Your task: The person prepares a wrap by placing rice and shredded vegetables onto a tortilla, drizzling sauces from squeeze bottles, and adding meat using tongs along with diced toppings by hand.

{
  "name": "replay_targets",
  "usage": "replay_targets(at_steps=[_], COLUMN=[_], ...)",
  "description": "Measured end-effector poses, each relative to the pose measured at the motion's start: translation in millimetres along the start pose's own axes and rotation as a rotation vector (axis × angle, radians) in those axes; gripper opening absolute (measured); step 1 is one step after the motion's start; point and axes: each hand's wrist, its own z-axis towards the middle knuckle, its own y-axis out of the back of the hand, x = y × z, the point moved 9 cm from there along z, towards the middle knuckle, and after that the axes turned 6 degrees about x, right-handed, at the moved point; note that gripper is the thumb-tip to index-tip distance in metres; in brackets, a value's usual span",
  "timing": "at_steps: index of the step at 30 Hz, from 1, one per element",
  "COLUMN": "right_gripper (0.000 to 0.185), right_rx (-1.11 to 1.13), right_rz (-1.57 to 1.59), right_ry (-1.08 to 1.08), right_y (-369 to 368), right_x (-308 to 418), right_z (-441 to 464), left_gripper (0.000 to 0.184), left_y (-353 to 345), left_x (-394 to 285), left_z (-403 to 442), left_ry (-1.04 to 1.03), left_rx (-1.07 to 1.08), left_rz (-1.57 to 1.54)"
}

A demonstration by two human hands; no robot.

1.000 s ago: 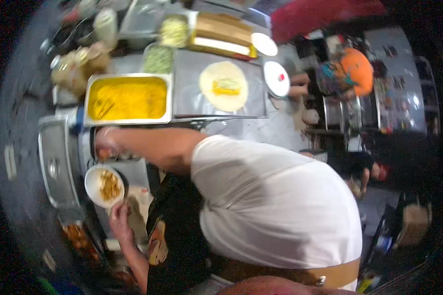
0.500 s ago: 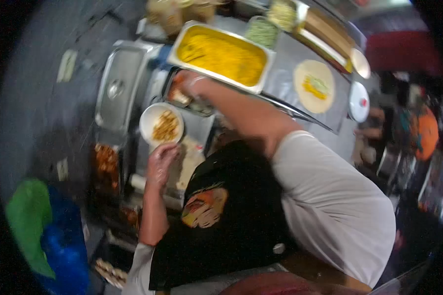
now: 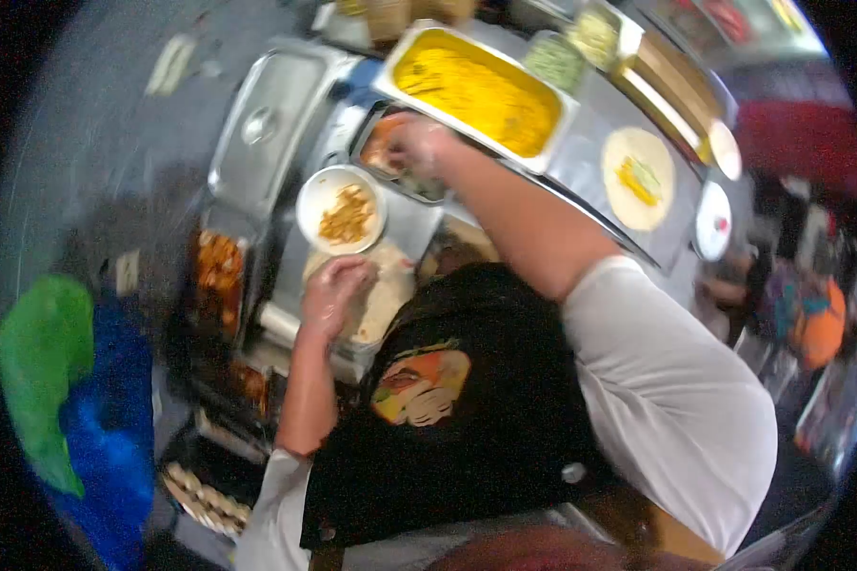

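My right hand (image 3: 417, 143), in a clear glove, reaches into a small metal container (image 3: 360, 162) with orange-red and whitish food. Its fingers are drawn together and blurred; anything between them is too small to make out. My left hand (image 3: 339, 290), also gloved, hovers just below a white bowl (image 3: 307, 205) that holds browned chopped pieces (image 3: 348, 214). The left fingers are loosely bent and apart, with nothing visible in them. Under and beside that hand lies a pale flatbread (image 3: 388, 295), partly hidden by the hand and the black apron.
A deep tray of yellow food (image 3: 481, 90) stands beyond my right arm. Right of it lies another flatbread (image 3: 628, 211) topped with yellow and pale green filling. A steel lid (image 3: 248, 157) and a pan of reddish-brown food (image 3: 221, 262) are at left. Another person (image 3: 809, 314) appears far right.
The view has shifted, carrying the scene rightward. My left hand has come off the bowl's lower rim to over the flatbread. My right hand stays at the small container, its fingers now more visible.
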Motion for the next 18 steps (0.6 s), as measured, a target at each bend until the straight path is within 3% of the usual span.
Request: replay_targets(at_steps=[3,5,8,11,12,14,16,18], right_gripper=[0.032,0.037,0.051,0.045,0.045,0.038,0.044,0.043], right_rx=[-0.093,-0.120,-0.019,-0.061,-0.113,-0.187,-0.382,-0.458], right_rz=[1.101,1.401,1.417,1.403,1.213,1.418,1.186,0.693], right_ry=[-0.218,-0.249,-0.171,-0.206,-0.122,-0.193,-0.281,-0.527], right_y=[-16,-21,-10,28,58,83,120,162], right_x=[-3,8,23,24,26,-16,-78,-148], right_z=[-8,-24,-61,-143,-180,-241,-303,-369], left_gripper=[0.028,0.026,0.025,0.024,0.024,0.025,0.026,0.026], left_y=[1,-1,-10,-39,-56,-104,-165,-236], left_x=[7,-8,-27,-72,-93,-130,-163,-191], left_z=[0,3,12,24,27,34,42,54], left_ry=[0.000,-0.074,-0.097,-0.134,-0.171,-0.177,-0.216,-0.308], left_rx=[-0.013,0.036,0.088,0.135,0.163,0.263,0.399,0.531], left_rz=[-0.102,-0.129,-0.152,-0.088,-0.068,-0.026,0.037,0.154])
